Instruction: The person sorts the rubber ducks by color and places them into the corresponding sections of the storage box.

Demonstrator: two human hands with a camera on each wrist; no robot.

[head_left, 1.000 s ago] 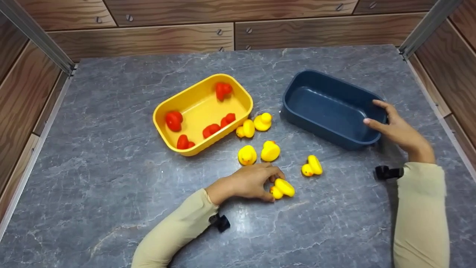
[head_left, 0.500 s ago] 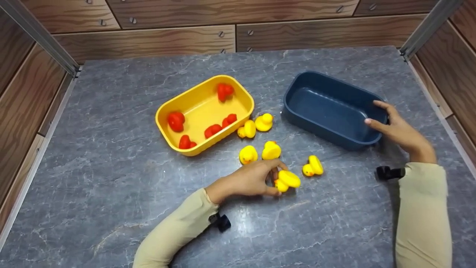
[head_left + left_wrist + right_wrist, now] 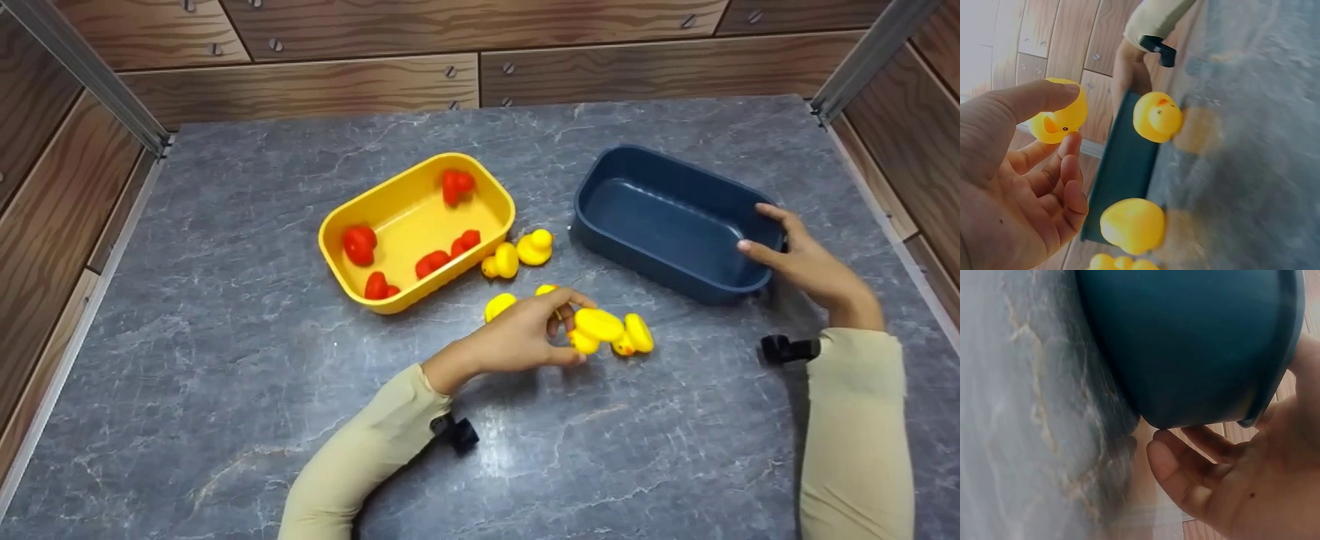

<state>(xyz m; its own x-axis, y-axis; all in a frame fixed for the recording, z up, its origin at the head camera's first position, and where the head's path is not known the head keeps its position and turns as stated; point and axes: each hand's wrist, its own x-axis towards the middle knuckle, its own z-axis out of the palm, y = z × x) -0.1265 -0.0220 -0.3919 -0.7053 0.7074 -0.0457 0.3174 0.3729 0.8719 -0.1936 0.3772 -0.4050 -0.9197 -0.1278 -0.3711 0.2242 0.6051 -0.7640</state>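
My left hand (image 3: 517, 339) pinches a yellow rubber duck (image 3: 598, 325) between thumb and fingers, held above the table. In the left wrist view this duck (image 3: 1061, 125) shows its orange beak under my thumb. My right hand (image 3: 816, 271) grips the right end of a dark blue tub (image 3: 652, 210), thumb over the rim. In the right wrist view several fingers lie along the tub's outer wall (image 3: 1185, 349). Another duck (image 3: 636, 334) lies just right of the held one. Two ducks, one being a yellow duck (image 3: 500, 306), are partly hidden behind my left hand.
A yellow tub (image 3: 397, 225) with several red rubber figures (image 3: 360, 245) stands left of the blue one. Two more ducks (image 3: 535, 247) sit against or near its right corner. Wood-patterned panels (image 3: 300, 90) border the grey marbled table (image 3: 225, 337).
My left hand has lifted the duck off the table and carried it forward and slightly right, now covering part of two ducks. The right hand stays on the blue tub.
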